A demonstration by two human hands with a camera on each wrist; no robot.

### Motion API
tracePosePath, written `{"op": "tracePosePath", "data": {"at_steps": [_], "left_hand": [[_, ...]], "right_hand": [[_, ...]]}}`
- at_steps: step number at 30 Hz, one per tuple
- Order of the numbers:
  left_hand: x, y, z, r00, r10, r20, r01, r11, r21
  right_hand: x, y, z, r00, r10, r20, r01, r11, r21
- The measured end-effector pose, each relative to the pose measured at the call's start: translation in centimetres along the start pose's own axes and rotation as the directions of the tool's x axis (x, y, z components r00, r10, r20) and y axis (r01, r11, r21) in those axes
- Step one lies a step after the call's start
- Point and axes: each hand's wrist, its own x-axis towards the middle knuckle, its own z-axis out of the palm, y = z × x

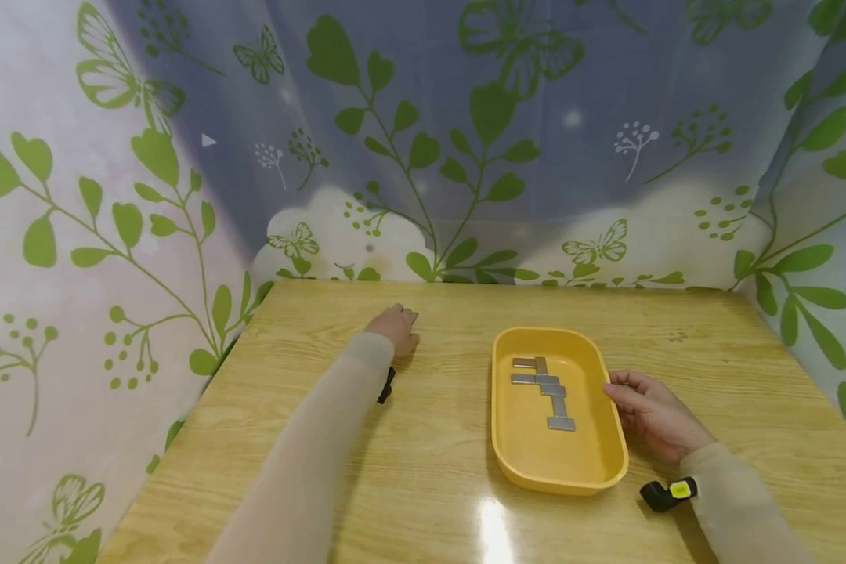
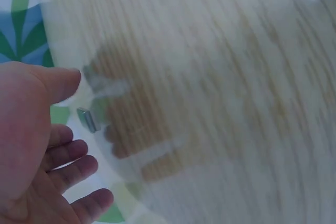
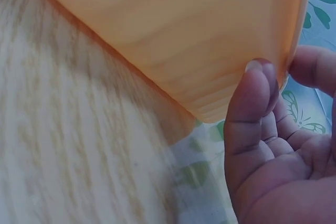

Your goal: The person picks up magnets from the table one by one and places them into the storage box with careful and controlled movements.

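My left hand [image 1: 395, 329] is stretched out over the far left of the table, its thumb and fingers spread apart. Between thumb and fingers in the left wrist view is a small silvery metal block [image 2: 88, 120], with bare table showing around it. On the right, a yellow plastic tray [image 1: 560, 466] with rounded corners rests on the table. My right hand [image 1: 652, 415] pinches the tray's right rim, thumb at the edge and fingers against the outer wall. Flat grey metal blocks [image 1: 560, 424], several of them, lie in a joined zigzag on the tray's floor.
The wooden table [image 1: 423, 470] runs back to a patterned cloth [image 1: 423, 157] with green leaves and butterflies, which also hangs at both sides. A black wrist device [image 1: 668, 493] sits at the right sleeve.
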Motion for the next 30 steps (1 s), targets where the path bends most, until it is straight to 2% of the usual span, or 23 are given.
{"op": "tracePosePath", "data": {"at_steps": [3,7,14,21,30], "left_hand": [[0.4,-0.4,0.7,1.000,-0.010,-0.014,0.010,1.000,-0.026],[0.4,-0.7,1.3,1.000,-0.019,-0.014,0.019,1.000,-0.005],[-0.1,-0.4,1.0,0.999,-0.035,-0.033,0.036,0.999,0.041],[-0.8,1.2,0.7,0.999,-0.039,0.006,0.038,0.989,0.143],[-3.5,3.4,0.5,1.000,0.001,-0.008,0.001,0.973,0.230]], "right_hand": [[0.0,-0.1,0.2,1.000,-0.004,0.004,0.004,1.000,0.002],[0.1,-0.1,0.5,1.000,0.001,0.015,0.000,1.000,-0.004],[0.1,-0.6,0.9,1.000,-0.004,0.008,0.005,1.000,-0.024],[0.1,-0.8,0.6,1.000,-0.001,0.010,0.001,0.999,-0.033],[-0.2,-0.3,0.6,1.000,0.023,-0.011,-0.024,0.999,-0.048]]}}
